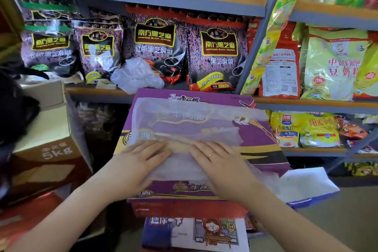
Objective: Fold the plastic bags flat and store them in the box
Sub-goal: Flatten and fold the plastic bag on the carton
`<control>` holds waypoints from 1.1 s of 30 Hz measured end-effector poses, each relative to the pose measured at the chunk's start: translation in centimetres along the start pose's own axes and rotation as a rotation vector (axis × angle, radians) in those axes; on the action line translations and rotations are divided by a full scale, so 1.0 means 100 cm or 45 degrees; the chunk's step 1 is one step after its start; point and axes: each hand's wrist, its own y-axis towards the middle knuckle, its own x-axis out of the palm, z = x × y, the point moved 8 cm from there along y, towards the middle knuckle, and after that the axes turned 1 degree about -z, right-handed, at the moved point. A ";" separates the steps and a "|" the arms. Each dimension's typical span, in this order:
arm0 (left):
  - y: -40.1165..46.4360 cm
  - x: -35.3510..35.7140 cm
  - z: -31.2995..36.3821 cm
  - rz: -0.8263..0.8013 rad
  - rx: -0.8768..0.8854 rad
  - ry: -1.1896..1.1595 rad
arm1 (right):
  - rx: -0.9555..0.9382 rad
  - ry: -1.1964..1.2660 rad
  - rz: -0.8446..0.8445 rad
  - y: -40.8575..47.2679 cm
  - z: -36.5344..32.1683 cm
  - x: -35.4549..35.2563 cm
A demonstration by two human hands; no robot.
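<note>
— Where's the plastic bag [184,129] now?

— Spread on top of the purple box [266,141], in the middle of the scene. The left hand [143,157] and right hand [216,159] both press its near edge, fingers straight and flat, clasping nothing.

— How will it handle?

— Thin, translucent, nearly weightless I'd say, and slick on that printed cardboard. It should crease easily but may spring back or slide. Pinch the near corners and fold away. More crumpled bags [137,73] wait on the far shelf [98,91].
</note>
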 end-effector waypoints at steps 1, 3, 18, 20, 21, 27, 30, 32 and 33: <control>0.004 -0.003 -0.003 0.035 -0.031 -0.067 | 0.016 0.006 0.071 0.004 0.007 -0.008; 0.018 -0.014 -0.012 0.111 -0.146 -0.244 | 0.101 0.034 0.176 0.014 0.025 -0.025; 0.047 -0.008 -0.073 0.319 -0.597 -0.595 | 0.364 -0.126 -0.059 0.028 0.086 0.017; 0.042 -0.005 -0.080 0.304 -0.598 -0.531 | 0.448 -0.189 -0.082 0.022 0.095 0.013; 0.039 -0.004 -0.084 0.278 -0.611 -0.511 | 0.499 -0.191 -0.116 0.017 0.102 0.014; 0.038 0.011 -0.086 -0.393 -0.569 -0.170 | 0.648 -0.005 -0.182 -0.008 0.123 0.017; 0.060 -0.011 -0.053 -0.328 -0.490 -0.038 | 0.660 0.087 -0.221 -0.011 0.117 0.017; 0.090 -0.018 -0.006 -0.196 -0.309 -0.182 | 0.610 0.141 -0.222 -0.007 0.106 0.015; 0.105 -0.016 0.015 -0.182 -0.225 -0.240 | 0.588 0.159 -0.210 -0.006 0.101 0.014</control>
